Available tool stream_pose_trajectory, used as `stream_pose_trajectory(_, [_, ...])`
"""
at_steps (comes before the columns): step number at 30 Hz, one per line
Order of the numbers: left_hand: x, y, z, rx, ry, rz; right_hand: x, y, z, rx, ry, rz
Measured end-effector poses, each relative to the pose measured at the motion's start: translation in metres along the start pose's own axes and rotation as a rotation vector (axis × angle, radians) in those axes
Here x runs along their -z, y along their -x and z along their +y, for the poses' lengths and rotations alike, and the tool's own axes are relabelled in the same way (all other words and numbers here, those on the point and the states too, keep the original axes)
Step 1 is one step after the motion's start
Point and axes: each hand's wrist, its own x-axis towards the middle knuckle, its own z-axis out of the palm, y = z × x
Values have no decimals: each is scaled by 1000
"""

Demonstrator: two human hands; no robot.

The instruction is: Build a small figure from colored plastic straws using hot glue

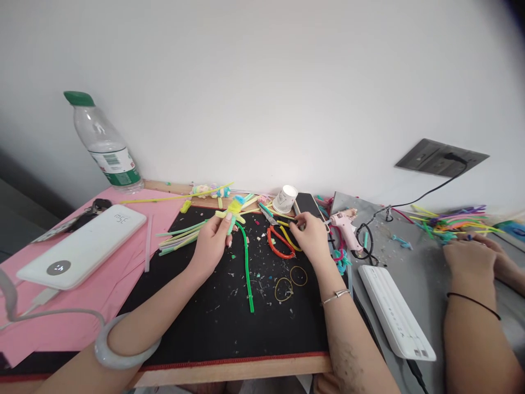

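My left hand point(213, 238) is closed around a small straw figure point(234, 210) made of yellow and blue pieces, with a long green straw stem point(246, 268) hanging down from it over the black mat point(213, 323). My right hand point(312, 235) rests on the mat beside the scissors point(281, 238) with orange and yellow handles. Its fingers are curled near the handles, and I cannot make out a grip. Two rubber bands point(291, 282) lie just in front of that hand.
A bundle of straws point(180, 236) lies left of the figure. Also here: a white power bank point(82, 246) on pink paper, a water bottle point(105, 145), a paper cup point(285, 198), a phone point(308, 205), a pink glue gun point(346, 227), a second white power bank point(394, 312). Another person's hands point(471, 260) work at right beside a pile of coloured straws point(451, 219).
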Motion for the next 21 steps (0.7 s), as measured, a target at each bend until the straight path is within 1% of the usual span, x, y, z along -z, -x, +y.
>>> stream_pose_trajectory(2, [0,-1,-1,4,11,27,0,4,-9,19,85,-110])
stream_pose_trajectory(4, [1,-2,-2,3,22,47,0,8,-16,17,131,-187])
stream_pose_trajectory(8, [1,-2,-2,5,14,52,-6,12,-23,28,106,-316])
stream_pose_trajectory(15, [1,-1,0,30,18,27,-8,17,-28,45,110,-403])
stream_pose_trajectory(19, [0,-2,-3,28,69,26,-8,20,-36,-51,144,-421])
stream_pose_trajectory(21, [0,-3,-4,31,106,30,-8,19,-39,-103,150,-402])
